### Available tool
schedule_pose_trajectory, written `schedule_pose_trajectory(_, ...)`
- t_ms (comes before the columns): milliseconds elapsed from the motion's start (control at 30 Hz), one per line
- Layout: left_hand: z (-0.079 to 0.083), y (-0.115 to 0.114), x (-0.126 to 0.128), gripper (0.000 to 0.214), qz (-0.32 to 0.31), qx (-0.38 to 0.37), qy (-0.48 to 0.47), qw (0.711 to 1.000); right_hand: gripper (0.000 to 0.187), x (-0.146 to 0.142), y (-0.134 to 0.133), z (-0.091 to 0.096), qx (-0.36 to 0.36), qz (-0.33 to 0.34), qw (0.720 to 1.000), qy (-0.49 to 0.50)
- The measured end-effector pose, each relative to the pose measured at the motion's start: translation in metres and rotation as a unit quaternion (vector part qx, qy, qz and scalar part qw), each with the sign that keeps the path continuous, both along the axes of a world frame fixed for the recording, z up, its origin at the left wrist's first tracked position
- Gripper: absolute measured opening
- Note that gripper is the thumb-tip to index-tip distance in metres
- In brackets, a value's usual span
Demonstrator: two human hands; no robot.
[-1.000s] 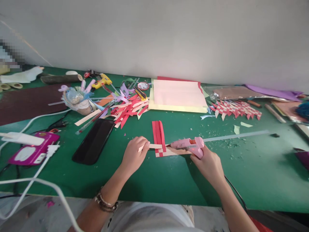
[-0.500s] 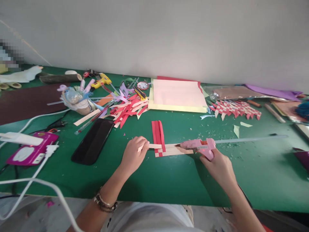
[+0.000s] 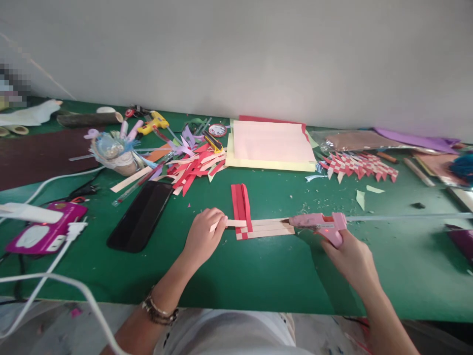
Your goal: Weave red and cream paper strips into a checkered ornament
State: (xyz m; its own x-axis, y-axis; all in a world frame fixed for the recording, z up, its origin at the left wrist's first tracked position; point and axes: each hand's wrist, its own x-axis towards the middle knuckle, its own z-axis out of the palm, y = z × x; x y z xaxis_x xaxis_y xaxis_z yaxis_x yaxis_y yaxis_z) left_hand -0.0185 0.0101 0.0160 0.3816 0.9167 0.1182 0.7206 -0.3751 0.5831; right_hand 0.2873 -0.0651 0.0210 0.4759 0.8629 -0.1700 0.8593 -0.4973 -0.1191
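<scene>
Left of centre on the green table (image 3: 258, 276), the left hand (image 3: 205, 232) has its grip pinched closed on a cream strip (image 3: 235, 223) that reaches the upright red strips (image 3: 239, 203). Rightward, flat cream strips (image 3: 269, 229) run towards a pink glue gun (image 3: 318, 221), its handle wrapped by the right hand's (image 3: 351, 256) grip. Gluing seems in hand; the next move probably calls for laying the pinched strip straight.

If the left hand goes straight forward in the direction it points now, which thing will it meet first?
Most likely the red strips; the left hand points toward them, though its height is unclear.
</scene>
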Motion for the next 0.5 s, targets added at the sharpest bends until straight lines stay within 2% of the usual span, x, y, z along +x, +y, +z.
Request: schedule_pose_trajectory(500,0.000,0.001,0.002,0.032,0.001,0.002,0.002,1.000,0.033,0.018,-0.005,-0.002,-0.009,-0.028,0.999,-0.024)
